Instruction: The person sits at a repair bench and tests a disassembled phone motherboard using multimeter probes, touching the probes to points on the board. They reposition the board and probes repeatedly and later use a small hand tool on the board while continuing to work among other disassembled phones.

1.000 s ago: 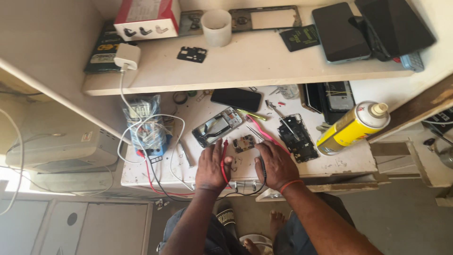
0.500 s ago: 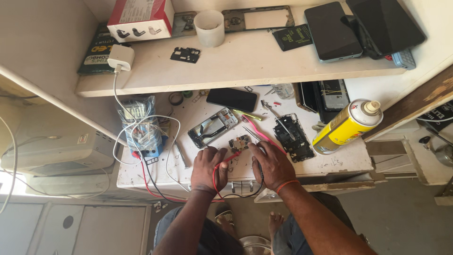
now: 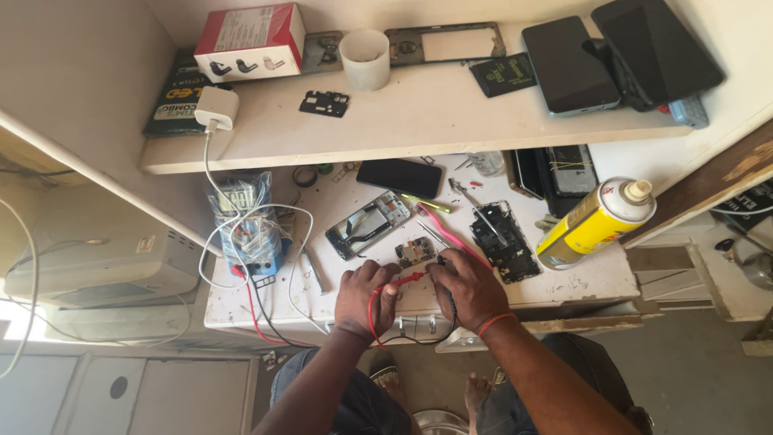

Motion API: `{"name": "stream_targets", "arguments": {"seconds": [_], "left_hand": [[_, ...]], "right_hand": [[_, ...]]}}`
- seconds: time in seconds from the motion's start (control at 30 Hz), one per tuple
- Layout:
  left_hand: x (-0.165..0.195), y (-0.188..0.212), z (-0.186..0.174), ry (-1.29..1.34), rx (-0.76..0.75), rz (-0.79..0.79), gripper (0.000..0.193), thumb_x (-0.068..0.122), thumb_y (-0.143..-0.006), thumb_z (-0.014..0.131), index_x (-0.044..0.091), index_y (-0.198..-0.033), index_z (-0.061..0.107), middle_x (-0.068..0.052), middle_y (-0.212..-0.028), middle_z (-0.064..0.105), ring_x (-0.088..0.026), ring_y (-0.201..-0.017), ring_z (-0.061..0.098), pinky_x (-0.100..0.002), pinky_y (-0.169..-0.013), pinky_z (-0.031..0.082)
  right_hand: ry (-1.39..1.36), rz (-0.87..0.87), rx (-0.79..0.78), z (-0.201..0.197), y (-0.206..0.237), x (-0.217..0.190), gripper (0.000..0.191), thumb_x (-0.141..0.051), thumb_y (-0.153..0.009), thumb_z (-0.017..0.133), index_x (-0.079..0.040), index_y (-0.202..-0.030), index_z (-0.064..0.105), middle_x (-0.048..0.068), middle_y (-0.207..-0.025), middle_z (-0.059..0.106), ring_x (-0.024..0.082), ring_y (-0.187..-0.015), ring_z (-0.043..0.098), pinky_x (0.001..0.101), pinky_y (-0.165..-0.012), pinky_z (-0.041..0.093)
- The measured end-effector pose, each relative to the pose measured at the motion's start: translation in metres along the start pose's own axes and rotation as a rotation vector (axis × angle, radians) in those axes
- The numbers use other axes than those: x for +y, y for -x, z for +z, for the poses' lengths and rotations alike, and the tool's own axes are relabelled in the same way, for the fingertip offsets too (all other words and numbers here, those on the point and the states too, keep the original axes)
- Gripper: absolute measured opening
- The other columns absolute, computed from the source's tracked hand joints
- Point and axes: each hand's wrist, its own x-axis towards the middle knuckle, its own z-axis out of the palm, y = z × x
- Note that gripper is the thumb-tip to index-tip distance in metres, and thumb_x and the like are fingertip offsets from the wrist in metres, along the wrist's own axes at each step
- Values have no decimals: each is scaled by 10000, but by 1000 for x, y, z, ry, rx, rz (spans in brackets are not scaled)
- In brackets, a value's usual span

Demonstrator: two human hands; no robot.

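Observation:
My left hand [image 3: 365, 297] grips a red test probe [image 3: 404, 279] whose tip points at a small circuit board [image 3: 415, 252] lying on the white worktop [image 3: 580, 282]. My right hand [image 3: 469, 288] holds a black probe just right of that board. Red and black leads [image 3: 378, 326] loop down from both hands over the table's front edge. An opened phone frame [image 3: 368, 225] lies just beyond the board, and a black phone back part [image 3: 505, 241] lies to the right of my right hand.
A yellow spray can [image 3: 594, 222] lies at the right. A blue meter in a plastic bag [image 3: 250, 225] with white cables sits at the left. Tweezers [image 3: 467, 196] and a dark phone [image 3: 400, 177] lie behind. The upper shelf [image 3: 451, 121] carries phones, a white cup [image 3: 365, 59], a red box and a charger.
Both hands have stayed on the probes at the small board while shifting slightly. The camera view has moved, so the shelf and table appear lower and closer.

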Motion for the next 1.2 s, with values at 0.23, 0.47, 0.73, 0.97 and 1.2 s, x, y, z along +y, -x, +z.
{"name": "stream_targets", "arguments": {"seconds": [0.23,0.47,0.73,0.97,1.2], "left_hand": [[14,-9,15,125,-9,72,323,399,-997,559,112,-1086,680,-85,-882,687,-330,-808,679,-452,-732,489],[25,-13,22,-10,10,34,291,419,-926,687,131,-891,669,-61,-815,694,-285,-779,693,-449,-732,500],[24,-12,25,-81,6,54,245,344,-949,640,108,-1016,645,-78,-886,668,-297,-842,670,-459,-758,482],[30,-13,23,-157,67,-22,238,342,-903,660,124,-999,650,-105,-984,621,-317,-933,602,-467,-830,435],[36,-17,19,-173,71,-27,243,340,-895,660,114,-981,641,-100,-1065,629,-309,-1023,589,-479,-912,417]], "right_hand": [[4,8,11,6,3,5,223,-117,-799,731,-107,-1017,681,129,-1185,622,343,-1016,669,431,-838,546],[11,14,-28,11,8,11,270,-125,-755,731,-103,-1007,637,144,-1220,602,345,-1060,648,440,-904,525],[29,52,17,10,7,7,301,-149,-850,709,-75,-1136,650,157,-1240,610,347,-1099,642,430,-941,520],[30,16,53,6,5,3,363,-90,-835,658,-71,-1197,649,172,-1286,621,359,-1174,627,431,-1009,503],[39,-48,9,2,3,7,383,-74,-816,655,-52,-1199,650,171,-1287,636,366,-1120,625,454,-998,494]]}}
